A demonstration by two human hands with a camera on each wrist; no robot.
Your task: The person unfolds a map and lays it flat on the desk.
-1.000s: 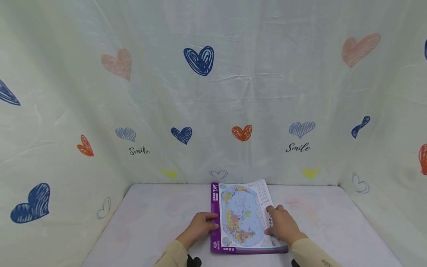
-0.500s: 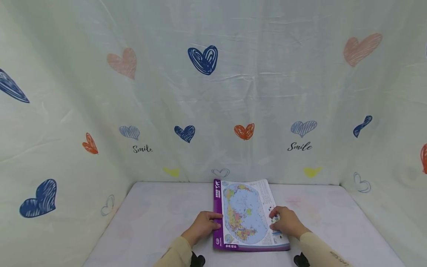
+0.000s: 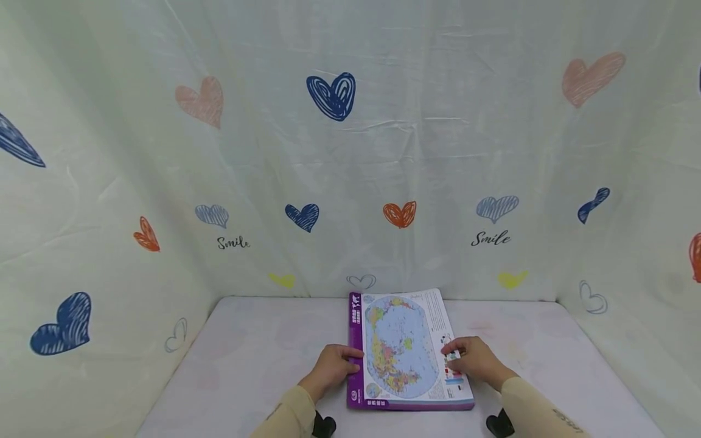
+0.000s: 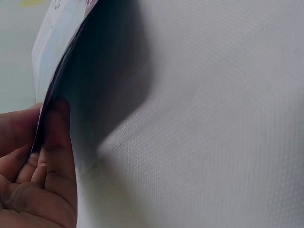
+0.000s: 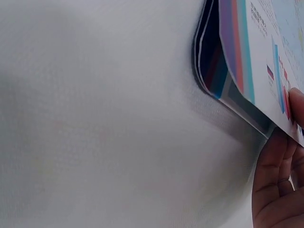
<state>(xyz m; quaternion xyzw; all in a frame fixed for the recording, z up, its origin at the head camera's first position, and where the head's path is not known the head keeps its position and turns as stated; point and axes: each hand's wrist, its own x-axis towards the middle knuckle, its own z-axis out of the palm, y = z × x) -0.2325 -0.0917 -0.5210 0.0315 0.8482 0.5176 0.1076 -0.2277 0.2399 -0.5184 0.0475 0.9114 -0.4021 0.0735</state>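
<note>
A folded world map (image 3: 402, 347) with a purple left border lies on the white table in the head view. My left hand (image 3: 333, 367) pinches its left edge, thumb on top and fingers beneath; in the left wrist view that edge of the map (image 4: 64, 57) stands off the table. On the opposite side my right hand (image 3: 479, 360) pinches the right edge between thumb and fingers. Stacked layers of the map (image 5: 251, 61) show in the right wrist view, the top one bent up from those below. The right fingers (image 5: 273, 175) reach under the top layer.
The white table (image 3: 263, 353) extends on both sides of the map. A pale curtain (image 3: 350, 158) printed with hearts and "Smile" encloses the table at the back and sides. Dark rounded pieces (image 3: 499, 423) sit by both wrists.
My right hand has drawn back from lying over the map's right part to pinching at its edge. The left hand keeps its hold. The map's top right corner looks flatter.
</note>
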